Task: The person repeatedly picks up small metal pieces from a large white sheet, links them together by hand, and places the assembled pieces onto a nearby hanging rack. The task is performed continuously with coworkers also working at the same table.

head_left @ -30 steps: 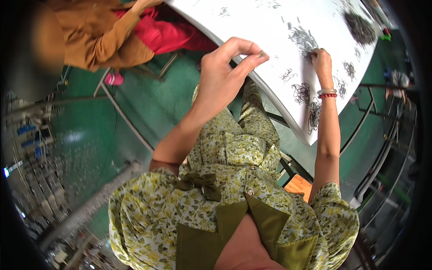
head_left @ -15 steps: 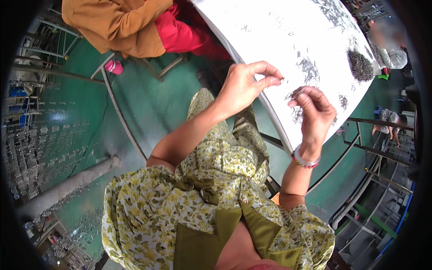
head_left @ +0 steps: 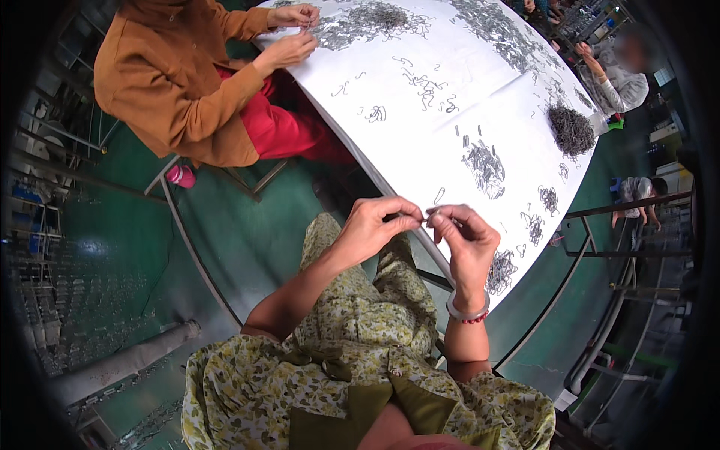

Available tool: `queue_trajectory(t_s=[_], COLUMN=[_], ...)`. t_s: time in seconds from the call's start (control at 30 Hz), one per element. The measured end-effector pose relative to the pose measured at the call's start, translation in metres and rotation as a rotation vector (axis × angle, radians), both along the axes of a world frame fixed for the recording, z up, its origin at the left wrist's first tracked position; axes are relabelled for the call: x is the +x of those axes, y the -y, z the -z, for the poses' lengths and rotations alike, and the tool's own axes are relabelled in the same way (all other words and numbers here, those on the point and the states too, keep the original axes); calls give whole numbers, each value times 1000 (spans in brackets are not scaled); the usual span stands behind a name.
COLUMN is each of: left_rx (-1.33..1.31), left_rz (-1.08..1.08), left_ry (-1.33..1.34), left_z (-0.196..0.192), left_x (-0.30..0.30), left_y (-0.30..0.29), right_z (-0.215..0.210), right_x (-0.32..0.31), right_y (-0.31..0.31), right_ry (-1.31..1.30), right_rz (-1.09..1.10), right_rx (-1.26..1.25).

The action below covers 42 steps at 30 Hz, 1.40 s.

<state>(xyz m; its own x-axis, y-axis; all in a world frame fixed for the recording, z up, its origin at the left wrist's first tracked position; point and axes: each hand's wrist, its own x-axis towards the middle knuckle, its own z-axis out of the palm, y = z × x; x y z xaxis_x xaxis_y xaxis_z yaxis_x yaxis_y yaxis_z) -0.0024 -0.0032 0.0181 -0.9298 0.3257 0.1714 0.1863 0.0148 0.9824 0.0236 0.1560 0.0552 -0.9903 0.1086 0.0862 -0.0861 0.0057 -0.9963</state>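
A small metal clip (head_left: pixel 429 215) is pinched between the fingertips of the left hand (head_left: pixel 373 227) and the right hand (head_left: pixel 466 240), both grips pressed together on it, just beside the near edge of the white worktop (head_left: pixel 420 45). Heaps of metal clips (head_left: pixel 484 166) are scattered across the worktop. At the far left, a second person in an orange top (head_left: pixel 161 82) is seated with both hands on the worktop.

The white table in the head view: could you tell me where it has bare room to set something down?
The white table is barest in its middle, between the scattered wire bits and the dark heap. A smaller bare strip lies along the near edge, left of the clip pile. It is crowded at the far end, beside the co-worker's hands, and by the right hand.
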Motion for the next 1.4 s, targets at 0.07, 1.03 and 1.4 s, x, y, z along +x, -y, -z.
queue_trajectory(t_s=[0.07, 1.03, 1.4], left_rx=[66, -191, 305], left_rz=[57, -27, 101], left_ry=[-26, 156, 126], left_z=[11, 23, -15], left_x=[-5, -83, 5], left_y=[2, -18, -3], right_z=[-5, 20, 30], right_x=[4, 21, 19], right_y=[3, 9, 7], right_ry=[65, -10, 38], right_rz=[-2, -30, 184], right_rx=[-33, 65, 76])
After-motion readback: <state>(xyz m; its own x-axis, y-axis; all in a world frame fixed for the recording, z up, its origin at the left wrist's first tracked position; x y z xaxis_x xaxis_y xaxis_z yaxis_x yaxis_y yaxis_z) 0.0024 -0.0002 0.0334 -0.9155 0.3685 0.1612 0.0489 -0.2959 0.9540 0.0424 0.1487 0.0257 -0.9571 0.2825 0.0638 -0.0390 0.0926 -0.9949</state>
